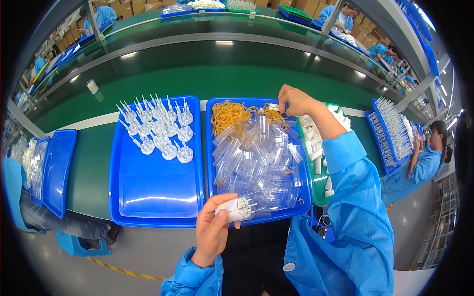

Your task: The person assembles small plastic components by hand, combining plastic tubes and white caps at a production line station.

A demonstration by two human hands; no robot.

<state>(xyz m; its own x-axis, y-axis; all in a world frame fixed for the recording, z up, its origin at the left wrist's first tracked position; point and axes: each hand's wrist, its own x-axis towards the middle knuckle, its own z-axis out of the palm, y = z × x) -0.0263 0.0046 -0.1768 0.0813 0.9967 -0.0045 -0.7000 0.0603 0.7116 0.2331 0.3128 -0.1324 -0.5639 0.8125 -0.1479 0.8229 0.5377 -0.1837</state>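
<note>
My left hand (213,229) grips a white bundle of small plastic tubes (236,209) just above the near edge of the middle blue tray (211,148). That tray holds a heap of clear plastic tubes (259,153) and a pile of yellow rubber bands (232,114) at its far end. My right hand (295,100) reaches to the far end of that tray, its fingers pinched on a rubber band at the pile. On the left blue tray (155,192) stand several banded white bundles (158,128) in its far half.
A green tray (320,190) with white plastic pieces sits right of the middle tray. More blue trays lie at far left (58,167) and far right (387,143). A green conveyor belt (222,69) runs behind. Other workers in blue coats sit at right and beyond.
</note>
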